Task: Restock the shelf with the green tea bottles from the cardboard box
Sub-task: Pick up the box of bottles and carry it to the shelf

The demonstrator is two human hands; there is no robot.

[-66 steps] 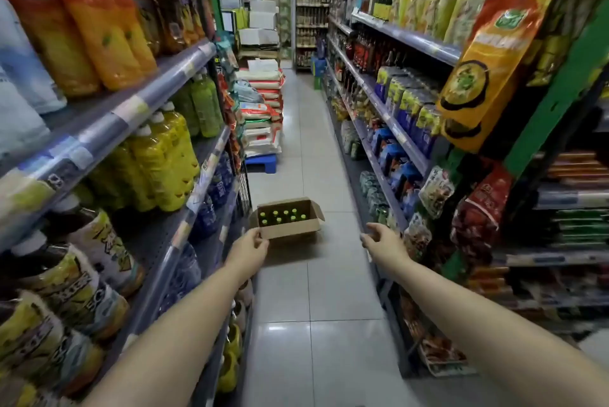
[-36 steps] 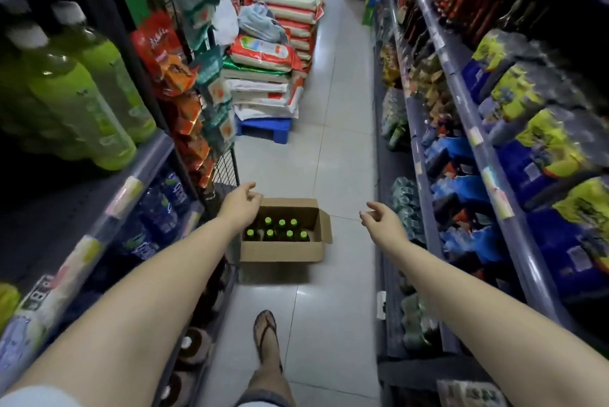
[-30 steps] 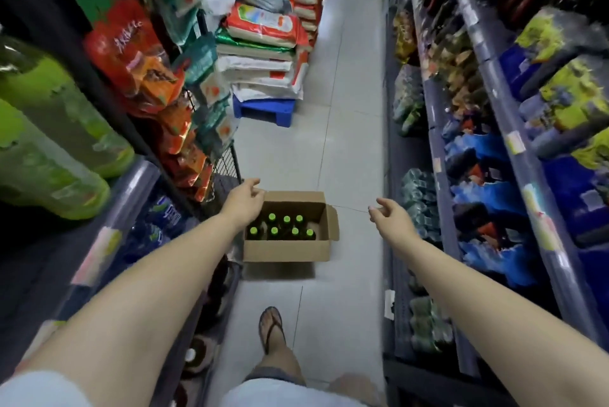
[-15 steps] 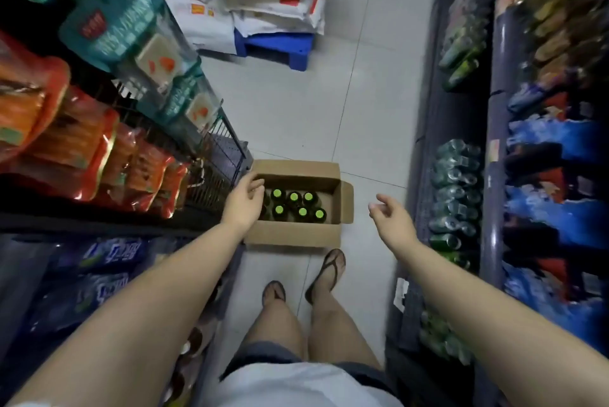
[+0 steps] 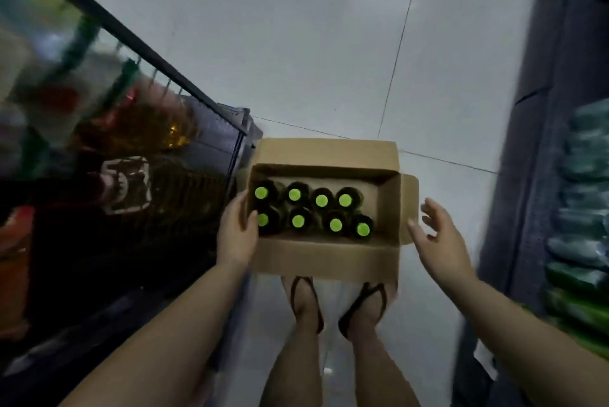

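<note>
Left hand (image 5: 238,235) grips the left end wall of the cardboard box (image 5: 326,260), thumb hooked inside the rim against the nearest green-capped bottle; its other fingers are hidden behind the wall. Right hand (image 5: 438,238), fingers spread and holding nothing, hovers just beside the box's right flap; contact cannot be told. Inside the box stand eight green tea bottles (image 5: 313,212) in two rows of four, only caps and dark shoulders visible. The box's near wall hides the toes of two sandalled feet (image 5: 336,304) on the tiled floor (image 5: 296,60). Left of the box, the shelf (image 5: 115,176) is dark and blurred, its goods unreadable.
</note>
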